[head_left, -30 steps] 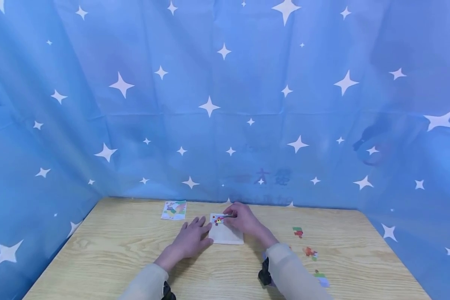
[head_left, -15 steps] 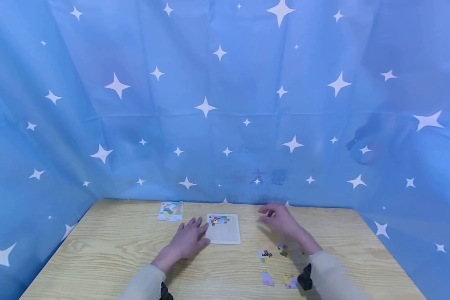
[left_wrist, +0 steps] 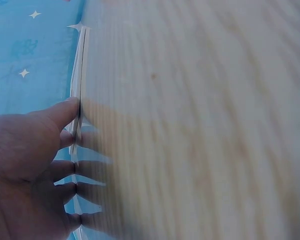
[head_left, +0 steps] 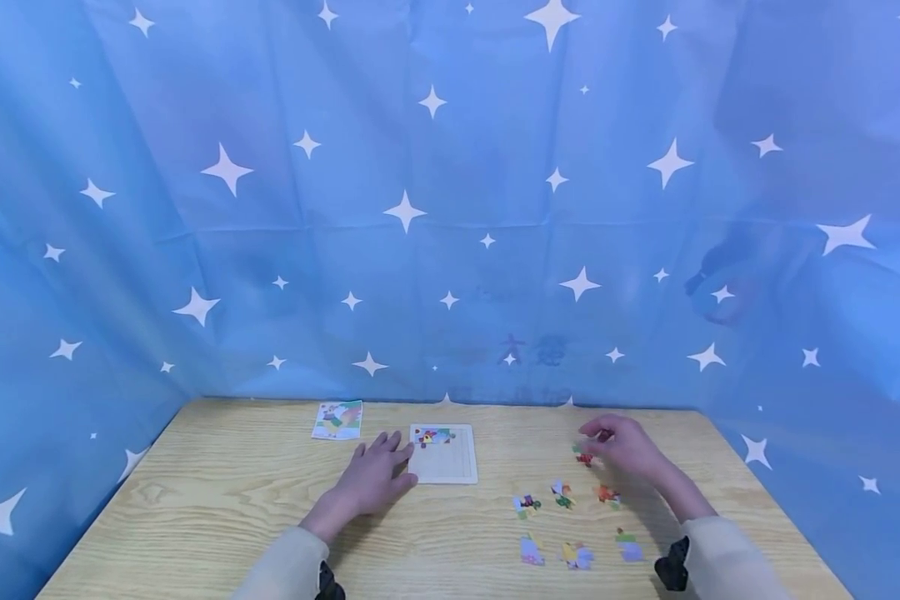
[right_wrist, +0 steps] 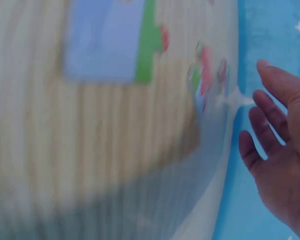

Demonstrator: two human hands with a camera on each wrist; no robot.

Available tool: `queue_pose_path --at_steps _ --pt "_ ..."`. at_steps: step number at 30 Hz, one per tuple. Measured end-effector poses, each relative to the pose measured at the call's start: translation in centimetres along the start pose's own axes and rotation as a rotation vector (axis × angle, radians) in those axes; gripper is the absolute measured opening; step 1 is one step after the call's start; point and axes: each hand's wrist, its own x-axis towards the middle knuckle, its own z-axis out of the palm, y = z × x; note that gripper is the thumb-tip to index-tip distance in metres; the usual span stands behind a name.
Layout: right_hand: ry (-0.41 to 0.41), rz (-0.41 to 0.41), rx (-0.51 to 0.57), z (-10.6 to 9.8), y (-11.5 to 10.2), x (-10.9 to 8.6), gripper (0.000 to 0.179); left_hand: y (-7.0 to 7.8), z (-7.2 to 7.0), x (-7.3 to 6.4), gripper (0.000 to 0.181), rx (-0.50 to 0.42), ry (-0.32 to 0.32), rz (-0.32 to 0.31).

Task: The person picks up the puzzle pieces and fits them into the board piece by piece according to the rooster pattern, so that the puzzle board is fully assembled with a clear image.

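Observation:
A white puzzle tray point(head_left: 450, 464) lies near the middle of the table, with joined colourful pieces point(head_left: 433, 437) along its upper left. My left hand point(head_left: 375, 477) rests at the tray's left edge, fingers spread and fairly straight; the left wrist view shows the thumb and fingertips touching down there. My right hand point(head_left: 622, 446) hovers over the right part of the table, just above a red and green puzzle piece point(head_left: 585, 457). In the right wrist view the fingers of that right hand point(right_wrist: 285, 135) are loosely bent and hold nothing.
Several loose puzzle pieces lie on the right, among them an orange piece point(head_left: 607, 494), a purple and green piece point(head_left: 629, 547) and a yellow and purple piece point(head_left: 577, 556). A small picture card point(head_left: 337, 420) lies at the back left. A blue starred curtain point(head_left: 450, 208) hangs behind the table.
My right hand has moved from the tray rightward to the loose pieces. A piece it held over the tray now lies in the top row there. The left hand stays put.

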Motion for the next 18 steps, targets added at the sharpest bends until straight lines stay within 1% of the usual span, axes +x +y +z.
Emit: queue_pose_path --at_steps 4,7,12,18 --pt "-0.026 0.020 0.016 -0.1 1.4 -0.5 0.033 0.0 0.0 0.0 0.056 -0.001 -0.005 -0.004" --pt "-0.051 0.033 0.020 -0.1 2.1 -0.7 0.036 0.1 -0.2 0.0 0.056 -0.004 -0.007 -0.005" --pt "-0.086 0.017 0.030 0.0 2.4 -0.8 0.039 0.1 -0.2 0.0 0.055 0.003 0.001 0.005" --pt "-0.094 -0.002 0.023 0.2 2.5 -0.8 0.036 0.1 -0.1 0.0 0.055 0.004 0.004 0.007"
